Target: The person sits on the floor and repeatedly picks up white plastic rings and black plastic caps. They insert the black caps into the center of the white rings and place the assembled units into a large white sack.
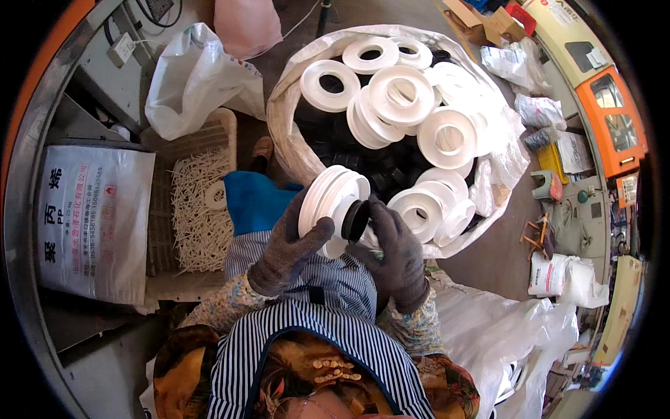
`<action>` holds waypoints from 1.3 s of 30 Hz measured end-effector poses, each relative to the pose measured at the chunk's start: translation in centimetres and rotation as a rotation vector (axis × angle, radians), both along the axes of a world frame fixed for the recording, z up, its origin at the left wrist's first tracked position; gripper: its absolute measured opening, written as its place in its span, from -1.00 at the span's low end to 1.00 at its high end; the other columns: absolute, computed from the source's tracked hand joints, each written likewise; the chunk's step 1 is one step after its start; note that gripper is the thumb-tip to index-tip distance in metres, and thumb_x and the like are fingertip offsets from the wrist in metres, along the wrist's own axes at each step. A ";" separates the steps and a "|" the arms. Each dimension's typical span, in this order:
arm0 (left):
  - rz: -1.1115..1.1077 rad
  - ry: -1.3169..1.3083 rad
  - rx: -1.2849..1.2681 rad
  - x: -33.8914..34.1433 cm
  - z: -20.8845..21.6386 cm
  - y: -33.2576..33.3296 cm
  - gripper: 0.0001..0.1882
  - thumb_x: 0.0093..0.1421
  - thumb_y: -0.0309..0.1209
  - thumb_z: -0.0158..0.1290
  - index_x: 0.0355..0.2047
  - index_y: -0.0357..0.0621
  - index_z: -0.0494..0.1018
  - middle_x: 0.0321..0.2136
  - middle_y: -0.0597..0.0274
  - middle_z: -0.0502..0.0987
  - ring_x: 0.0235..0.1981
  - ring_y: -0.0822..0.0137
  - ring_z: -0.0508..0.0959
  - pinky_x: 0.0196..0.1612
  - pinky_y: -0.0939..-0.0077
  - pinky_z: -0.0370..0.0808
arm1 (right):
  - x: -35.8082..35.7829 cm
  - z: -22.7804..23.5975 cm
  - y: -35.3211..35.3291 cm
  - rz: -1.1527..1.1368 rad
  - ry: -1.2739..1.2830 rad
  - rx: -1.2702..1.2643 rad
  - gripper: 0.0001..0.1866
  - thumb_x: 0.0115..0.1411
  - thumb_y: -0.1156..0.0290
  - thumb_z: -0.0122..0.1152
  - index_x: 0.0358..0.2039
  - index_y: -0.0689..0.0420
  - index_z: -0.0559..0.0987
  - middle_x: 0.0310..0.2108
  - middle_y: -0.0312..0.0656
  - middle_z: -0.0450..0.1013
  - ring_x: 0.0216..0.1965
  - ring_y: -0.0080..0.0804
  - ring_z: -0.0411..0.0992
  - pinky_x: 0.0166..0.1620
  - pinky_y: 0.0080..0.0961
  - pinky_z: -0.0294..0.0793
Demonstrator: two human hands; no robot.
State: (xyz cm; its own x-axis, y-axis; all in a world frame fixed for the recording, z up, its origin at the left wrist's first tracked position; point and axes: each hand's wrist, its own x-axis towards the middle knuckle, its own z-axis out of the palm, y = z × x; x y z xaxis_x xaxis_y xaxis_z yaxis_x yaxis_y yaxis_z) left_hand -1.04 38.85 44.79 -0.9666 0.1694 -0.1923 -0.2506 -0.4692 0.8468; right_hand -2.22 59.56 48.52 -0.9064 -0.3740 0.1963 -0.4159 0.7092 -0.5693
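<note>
one striped apron (328, 318); left gloved hand (289, 250) grips stacked white flanged rings (324, 199); right gloved hand (396, 257) holds black ring (356, 221) against them.

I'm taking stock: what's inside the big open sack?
The sack holds white flanged rings, lying over black parts. Whatever lies deeper is covered and cannot be seen.

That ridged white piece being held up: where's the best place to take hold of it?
The white piece is probably best held around its ridged outer rim from the near left, where the left hand is: those edges give something to wrap around, while the black round part and right hand crowd its right side.
</note>
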 end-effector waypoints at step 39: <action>0.132 0.359 -0.360 -1.3 -13.8 -0.2 -0.37 0.28 -0.60 0.11 0.32 -0.03 0.19 0.13 -0.20 0.41 0.13 -0.03 0.51 0.11 0.16 0.56 | -7.4 -6.2 0.6 -0.243 0.303 0.162 -0.82 -0.05 0.44 0.41 -0.40 0.11 0.60 -0.06 -0.14 0.49 -0.06 -0.03 0.42 -0.02 -0.09 0.45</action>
State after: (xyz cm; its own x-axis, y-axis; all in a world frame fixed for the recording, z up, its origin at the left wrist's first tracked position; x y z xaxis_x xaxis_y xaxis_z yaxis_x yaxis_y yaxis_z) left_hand -2.35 38.62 30.95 -0.9910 0.0257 0.1316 0.1267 -0.1411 0.9818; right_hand -9.60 60.14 42.34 -0.8823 -0.2040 0.4242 -0.3569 0.8776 -0.3202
